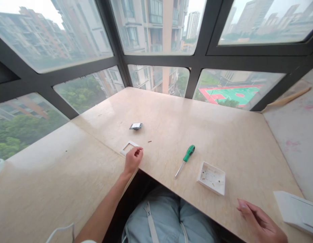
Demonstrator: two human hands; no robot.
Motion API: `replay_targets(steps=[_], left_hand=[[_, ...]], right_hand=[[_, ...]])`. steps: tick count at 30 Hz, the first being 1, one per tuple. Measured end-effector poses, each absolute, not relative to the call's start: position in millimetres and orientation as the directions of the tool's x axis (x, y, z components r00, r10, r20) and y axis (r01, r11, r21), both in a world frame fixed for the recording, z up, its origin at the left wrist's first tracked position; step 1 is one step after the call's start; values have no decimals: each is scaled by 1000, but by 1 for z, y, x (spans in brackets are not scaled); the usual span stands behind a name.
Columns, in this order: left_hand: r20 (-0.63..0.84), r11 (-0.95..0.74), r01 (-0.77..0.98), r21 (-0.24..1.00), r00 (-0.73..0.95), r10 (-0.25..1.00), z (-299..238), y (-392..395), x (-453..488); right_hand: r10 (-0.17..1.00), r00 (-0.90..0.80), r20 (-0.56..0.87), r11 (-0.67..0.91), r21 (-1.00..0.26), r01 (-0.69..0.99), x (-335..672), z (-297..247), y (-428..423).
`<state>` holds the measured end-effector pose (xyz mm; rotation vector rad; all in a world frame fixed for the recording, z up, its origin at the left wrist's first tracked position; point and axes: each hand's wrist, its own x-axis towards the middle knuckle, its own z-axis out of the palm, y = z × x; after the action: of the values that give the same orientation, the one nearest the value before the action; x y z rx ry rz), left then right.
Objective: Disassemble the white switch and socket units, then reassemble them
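My left hand (133,160) is closed at the table's near edge, its fingertips curled in; whatever they may hold is hidden. It partly covers a white square frame (124,147) lying flat beneath and beside it. My right hand (261,221) rests low on the right with thumb and fingers drawn together, and nothing shows between them. Nearest to it is an open white mounting box (211,179), hollow side up. Left of that box lies a green-handled screwdriver (189,153), its tip towards me. Farther back sits a socket module (136,126), with a white face and dark metal edges.
A small dark screw-like piece (149,141) lies beyond my left hand. On the far right is a white flat-sided object (297,211). A white cable (61,229) shows at lower left. Windows border the pale tabletop (156,111); its near edge has a corner cutout.
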<state>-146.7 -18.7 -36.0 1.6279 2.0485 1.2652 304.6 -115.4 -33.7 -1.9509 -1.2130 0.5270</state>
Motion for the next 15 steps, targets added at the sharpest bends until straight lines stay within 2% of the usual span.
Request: replay_targets(steps=[3, 7, 9, 10, 13, 15], left_hand=[[328, -76, 711, 699, -224, 918, -40, -39, -141], [301, -135, 723, 677, -104, 948, -40, -45, -140], [286, -145, 729, 669, -73, 955, -40, -44, -139], [282, -148, 733, 664, -62, 957, -40, -43, -139], [276, -158, 741, 652, -38, 960, -39, -43, -138], [272, -160, 739, 655, -33, 962, -39, -43, -138]], right_hand=[[872, 487, 48, -276, -774, 570, 298, -13, -101], [917, 357, 178, -85, -788, 610, 257, 26, -49], [963, 164, 212, 78, -807, 585, 215, 43, -12], [974, 2, 228, 187, -806, 562, 190, 49, 7], [866, -416, 277, 472, -725, 501, 103, 55, 66], [768, -587, 257, 588, -645, 488, 43, 48, 101]])
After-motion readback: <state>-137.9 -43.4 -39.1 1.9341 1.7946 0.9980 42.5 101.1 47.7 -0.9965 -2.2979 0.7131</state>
